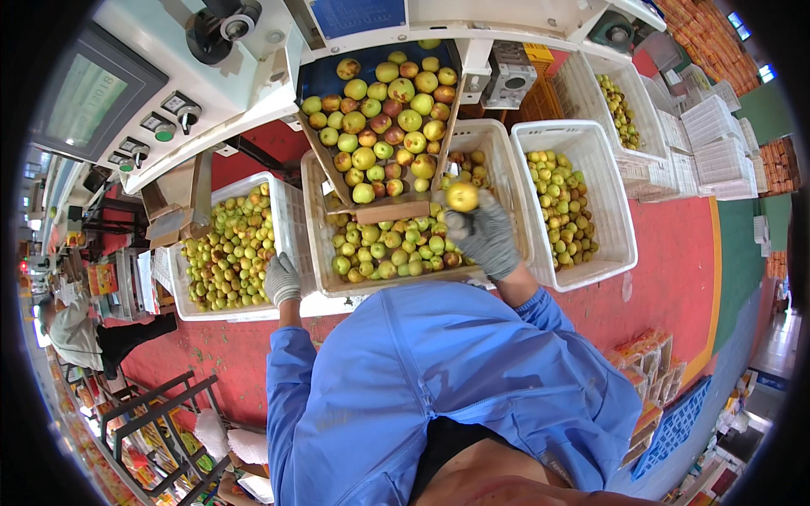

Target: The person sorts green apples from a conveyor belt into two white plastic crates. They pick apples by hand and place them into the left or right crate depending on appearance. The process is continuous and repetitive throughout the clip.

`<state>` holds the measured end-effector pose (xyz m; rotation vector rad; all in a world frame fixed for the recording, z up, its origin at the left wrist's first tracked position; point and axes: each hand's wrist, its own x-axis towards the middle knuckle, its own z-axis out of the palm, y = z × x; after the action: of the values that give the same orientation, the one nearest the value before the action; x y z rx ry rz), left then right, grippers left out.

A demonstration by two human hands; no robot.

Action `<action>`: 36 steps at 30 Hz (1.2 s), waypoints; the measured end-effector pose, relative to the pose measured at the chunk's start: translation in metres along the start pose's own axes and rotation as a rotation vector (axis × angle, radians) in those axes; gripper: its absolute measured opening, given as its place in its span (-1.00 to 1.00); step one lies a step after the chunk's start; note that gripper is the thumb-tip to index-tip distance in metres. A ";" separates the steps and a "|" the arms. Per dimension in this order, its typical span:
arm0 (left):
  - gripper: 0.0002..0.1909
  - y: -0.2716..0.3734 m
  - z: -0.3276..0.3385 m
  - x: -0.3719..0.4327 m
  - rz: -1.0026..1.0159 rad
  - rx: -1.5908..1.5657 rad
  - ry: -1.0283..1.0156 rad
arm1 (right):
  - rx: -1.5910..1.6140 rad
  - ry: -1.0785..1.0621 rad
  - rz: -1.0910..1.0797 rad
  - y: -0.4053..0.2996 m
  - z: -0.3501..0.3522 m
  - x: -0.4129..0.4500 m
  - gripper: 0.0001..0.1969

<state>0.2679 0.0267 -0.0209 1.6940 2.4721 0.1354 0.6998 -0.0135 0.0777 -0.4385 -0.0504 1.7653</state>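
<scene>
My right hand [486,237], in a grey knit glove, holds a yellow-green round fruit [462,197] over the middle white plastic crate [520,209]. My left hand [282,279], gloved in the same way, rests at the inner rim of the left white crate [183,297], beside its heap of green and reddish fruit [234,253]; its palm is hidden. In front of me a sloping chute with cardboard sides [392,212] carries many green, yellow and brown-red fruits [364,158]. More fruit [392,250] lies in the middle crate below the chute.
At the right stands another white crate [617,253] of fruit, with a further fruit crate [655,145] and stacked crates [715,152] behind it. A machine panel with a screen [82,95] and knobs is at upper left. A person [73,332] is at far left, near a metal frame [158,417].
</scene>
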 end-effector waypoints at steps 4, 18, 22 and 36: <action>-0.47 0.007 -0.010 -0.002 -0.028 0.010 -0.026 | -0.022 -0.013 -0.432 -0.093 -0.103 0.004 -0.65; -0.54 0.002 -0.001 -0.003 -0.010 0.010 0.060 | 0.101 1.035 -0.677 -0.173 -0.461 -0.051 -0.76; -0.56 0.003 -0.002 -0.003 -0.012 0.020 0.076 | -0.190 0.867 -0.966 -0.186 -0.282 0.002 -0.84; -0.57 0.004 -0.006 -0.006 0.010 0.047 0.087 | -1.519 -0.184 -0.538 -0.019 0.125 0.173 -0.69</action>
<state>0.2729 0.0228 -0.0145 1.7554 2.5488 0.1565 0.6478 0.1804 0.1523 -1.1719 -1.5427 0.9302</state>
